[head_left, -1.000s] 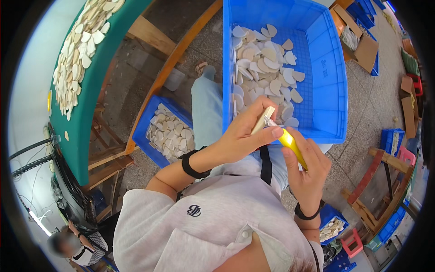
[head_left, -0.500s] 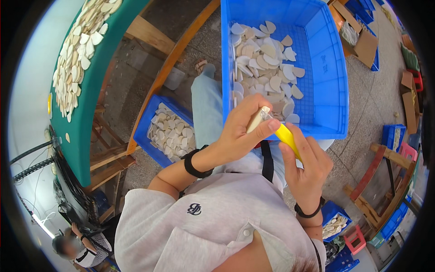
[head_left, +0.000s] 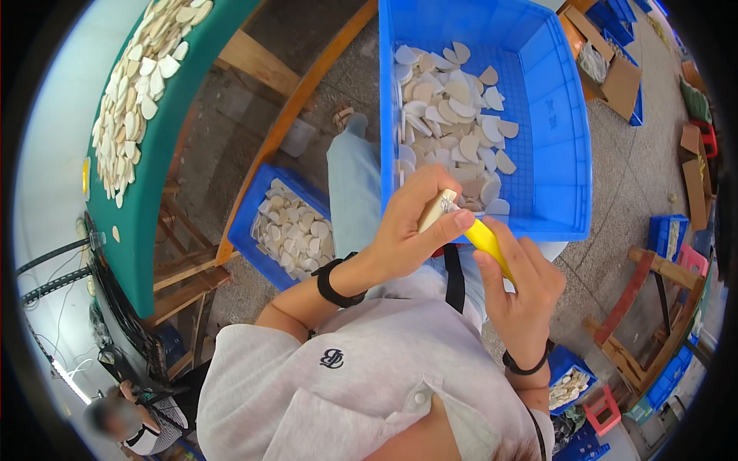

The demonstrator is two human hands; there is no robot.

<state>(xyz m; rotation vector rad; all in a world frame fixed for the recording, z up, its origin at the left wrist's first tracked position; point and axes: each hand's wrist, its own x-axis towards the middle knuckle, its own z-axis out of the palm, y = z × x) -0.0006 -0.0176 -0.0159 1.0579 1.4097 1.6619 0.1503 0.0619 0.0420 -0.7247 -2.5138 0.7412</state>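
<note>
Over the near edge of a large blue crate [head_left: 542, 138], my left hand [head_left: 403, 230] grips a thin cream-white piece [head_left: 433, 213] on its edge between thumb and fingers. My right hand [head_left: 523, 288] is closed round a yellow-handled knife [head_left: 490, 246]. Its short metal blade meets the piece beside my left thumb; the exact blade shape is partly hidden. In the crate lie many loose half-round white and beige pieces [head_left: 446, 111], heaped toward its left side.
On the left, a green-topped table [head_left: 138, 246] bears a long pile of similar pieces [head_left: 127, 115]. A smaller blue crate [head_left: 250, 207] of pieces stands on the floor beside my leg. Cardboard boxes [head_left: 619, 81], wooden frames [head_left: 619, 349] and a pink stool [head_left: 603, 411] are at right. Another person [head_left: 142, 422] sits lower left.
My hands keep almost the same hold on the piece and the knife. The view has shifted slightly, so the surroundings sit a little lower and to the right.
</note>
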